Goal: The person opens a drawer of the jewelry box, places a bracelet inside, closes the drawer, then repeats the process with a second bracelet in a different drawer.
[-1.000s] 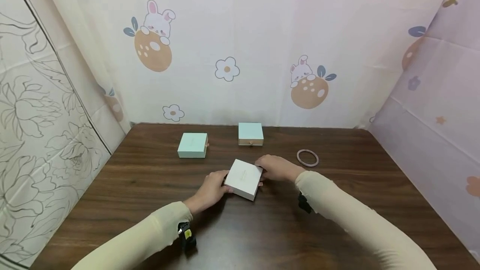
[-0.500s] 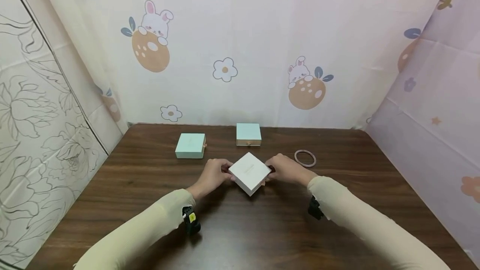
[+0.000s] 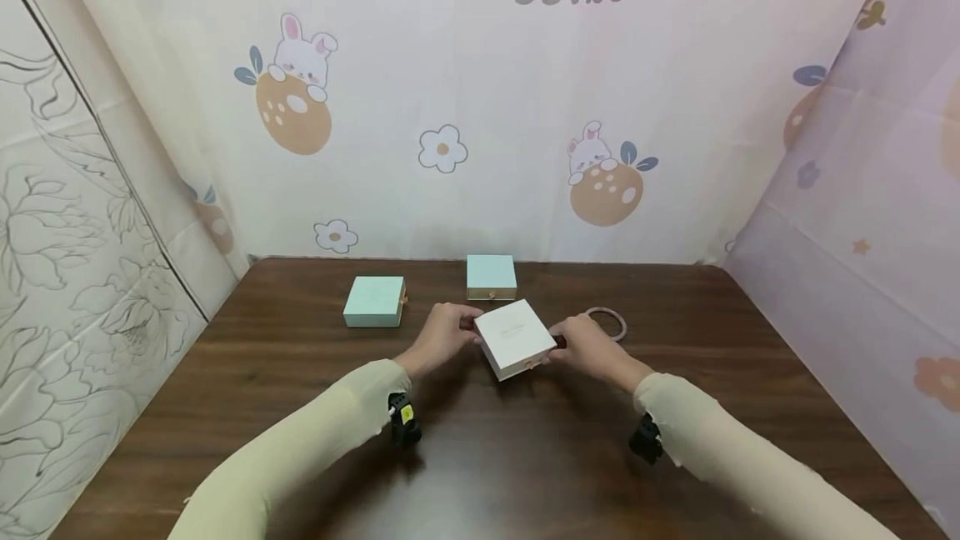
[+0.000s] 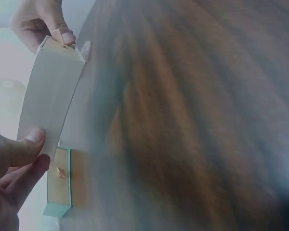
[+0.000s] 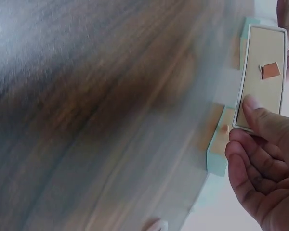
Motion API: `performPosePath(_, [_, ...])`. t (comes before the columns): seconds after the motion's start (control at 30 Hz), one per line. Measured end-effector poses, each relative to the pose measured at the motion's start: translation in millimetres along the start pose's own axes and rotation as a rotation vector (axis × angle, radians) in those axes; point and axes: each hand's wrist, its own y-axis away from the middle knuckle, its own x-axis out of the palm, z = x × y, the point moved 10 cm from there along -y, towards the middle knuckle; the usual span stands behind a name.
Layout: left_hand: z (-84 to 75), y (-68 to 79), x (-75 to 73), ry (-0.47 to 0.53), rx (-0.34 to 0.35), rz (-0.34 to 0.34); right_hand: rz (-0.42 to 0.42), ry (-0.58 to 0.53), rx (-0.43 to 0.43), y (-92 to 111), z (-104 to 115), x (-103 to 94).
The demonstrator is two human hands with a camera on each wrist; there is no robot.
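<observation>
Both hands hold a white drawer box (image 3: 516,332) over the middle of the table, and it appears raised off the surface. My left hand (image 3: 442,333) grips its left side; in the left wrist view the thumb (image 4: 35,136) presses on the white side wall. At the opposite end, my right hand (image 3: 588,348) pinches a corner. The right wrist view has that thumb (image 5: 253,105) on the beige drawer front, below a small tan pull tab (image 5: 270,70). The drawer looks pushed in. Gold lettering on the lid is too small to read.
A mint drawer box (image 3: 375,302) lies at the back left of the brown wooden table (image 3: 480,473). Another mint box (image 3: 491,277) stands behind the white one. A pale ring (image 3: 611,322) lies beyond my right hand. Printed curtains hang behind and at the sides.
The white box has turned so its drawer front faces more toward me, and it has shifted slightly right. Both hands moved with it; the mint boxes and ring stay put on the table.
</observation>
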Motion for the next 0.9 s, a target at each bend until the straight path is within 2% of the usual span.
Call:
performPosePath(0.13, [-4.3, -12.7, 5.8, 0.042, -0.032, -0.004, -0.041, 0.034, 0.058, 3, -10, -8.4])
performPosePath(0.27, [-7.5, -28.3, 8.3, 0.09, -0.112, -0.015, -0.074, 0.065, 0.123, 1, -22, -20.3])
performPosePath(0.43, [-15.0, -50.7, 12.1, 0.134, -0.192, -0.012, -0.12, 0.05, 0.157, -6, -40, -35.4])
performPosePath(0.67, [-27.9, -80.8, 19.4, 0.14, -0.181, -0.031, -0.145, 0.069, 0.205, -19, -68, -51.0])
performPosePath(0.77, [-28.2, -90.0, 21.3, 0.19, -0.19, -0.069, -0.142, 0.071, 0.238, -24, -79, -54.6])
performPosePath(0.9, [-31.6, -102.8, 22.7, 0.252, -0.161, -0.112, -0.136, 0.08, 0.266, -28, -89, -58.4])
